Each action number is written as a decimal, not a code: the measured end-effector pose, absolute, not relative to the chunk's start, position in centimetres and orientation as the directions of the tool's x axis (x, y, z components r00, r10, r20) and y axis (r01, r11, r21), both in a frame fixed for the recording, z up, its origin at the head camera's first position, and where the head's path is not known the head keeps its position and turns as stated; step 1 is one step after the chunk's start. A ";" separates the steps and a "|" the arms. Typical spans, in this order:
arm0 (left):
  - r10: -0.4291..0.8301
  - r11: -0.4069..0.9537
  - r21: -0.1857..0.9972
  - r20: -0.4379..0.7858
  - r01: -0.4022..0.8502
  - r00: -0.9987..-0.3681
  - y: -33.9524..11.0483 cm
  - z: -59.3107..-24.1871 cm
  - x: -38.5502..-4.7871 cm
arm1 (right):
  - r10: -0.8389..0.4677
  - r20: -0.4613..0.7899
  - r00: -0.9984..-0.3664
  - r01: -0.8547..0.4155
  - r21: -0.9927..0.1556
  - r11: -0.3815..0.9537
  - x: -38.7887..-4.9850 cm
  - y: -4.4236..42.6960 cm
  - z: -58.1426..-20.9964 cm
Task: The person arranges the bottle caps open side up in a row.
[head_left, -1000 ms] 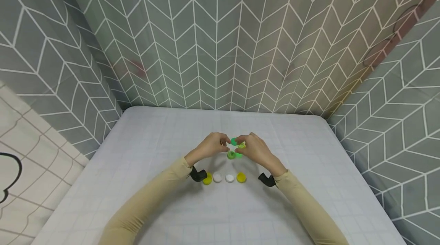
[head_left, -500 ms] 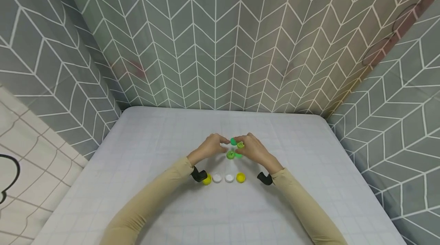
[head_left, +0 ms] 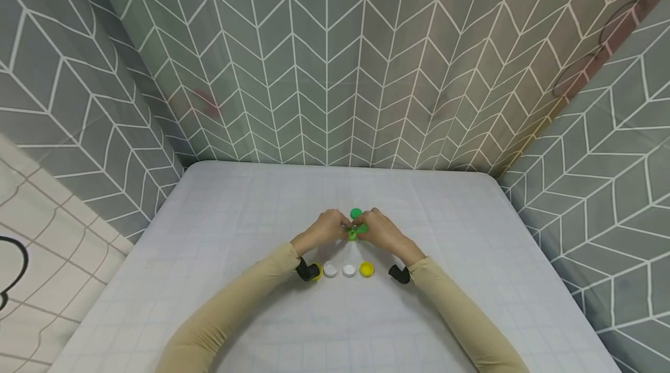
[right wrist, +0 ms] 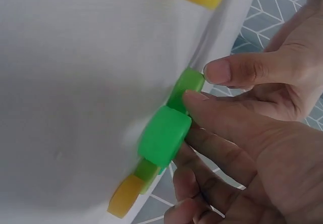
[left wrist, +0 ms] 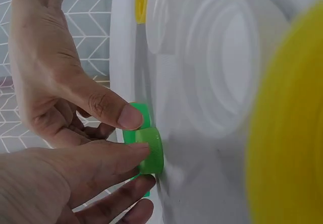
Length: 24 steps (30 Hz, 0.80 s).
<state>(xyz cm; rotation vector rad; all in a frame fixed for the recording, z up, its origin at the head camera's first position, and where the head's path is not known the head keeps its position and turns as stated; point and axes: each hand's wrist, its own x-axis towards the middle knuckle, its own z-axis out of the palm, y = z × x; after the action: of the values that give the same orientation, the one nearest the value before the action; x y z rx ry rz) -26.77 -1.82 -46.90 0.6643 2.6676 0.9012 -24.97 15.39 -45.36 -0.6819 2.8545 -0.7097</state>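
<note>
My left hand [head_left: 325, 226] and right hand [head_left: 384, 230] meet over a small cluster of bottle caps in mid-table. In the left wrist view my left thumb and fingers pinch a ribbed light green bottle cap [left wrist: 155, 156]. Behind it, my right thumb presses on a brighter green bottle cap [left wrist: 139, 112]. From the right wrist side, the bright green cap [right wrist: 165, 135] touches the light green cap [right wrist: 186, 88], with my right fingers curled behind. Another green cap [head_left: 356, 213] lies just beyond my fingertips. My hands partly cover the cluster.
Nearer me stands a row: a yellow cap [head_left: 316, 272] partly behind the left wrist strap, two white caps [head_left: 330, 269] and a yellow cap [head_left: 366, 269]. A yellow-orange cap [right wrist: 124, 196] sits by the cluster. Patterned curtains surround the white table [head_left: 251, 198].
Both hands have lowered slightly and closed in on the cluster, fingers now on the caps. The yellow-green cap seen between the right fingers is now hidden; the far green cap shows more.
</note>
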 end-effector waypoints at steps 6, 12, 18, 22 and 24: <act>0.510 0.726 0.568 -0.067 0.388 -0.857 -1.7 -46.9 -26.7 | -0.446 -0.006 -0.895 -0.399 -0.435 0.807 -24.9 15.3 -45.8; 0.557 0.695 0.574 -0.050 0.433 -0.829 -1.9 -47.1 -26.5 | -0.479 0.042 -0.877 -0.452 -0.414 0.790 -24.9 15.2 -46.2; 0.560 0.669 0.615 -0.048 0.418 -0.827 -2.0 -47.3 -26.5 | -0.488 0.062 -0.871 -0.468 -0.410 0.783 -24.8 15.2 -46.2; 0.552 0.656 0.643 -0.053 0.394 -0.832 -1.9 -47.5 -26.5 | -0.493 0.066 -0.868 -0.475 -0.404 0.782 -24.8 15.2 -46.3; 0.550 0.651 0.650 -0.049 0.391 -0.834 -1.9 -47.5 -26.5 | -0.495 0.072 -0.866 -0.479 -0.403 0.779 -24.8 15.2 -46.4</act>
<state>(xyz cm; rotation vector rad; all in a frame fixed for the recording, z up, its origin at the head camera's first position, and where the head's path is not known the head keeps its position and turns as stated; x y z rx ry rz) -26.48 -1.94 -47.49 0.7627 2.6288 0.9505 -24.82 15.20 -46.36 -0.8021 2.9277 -0.6476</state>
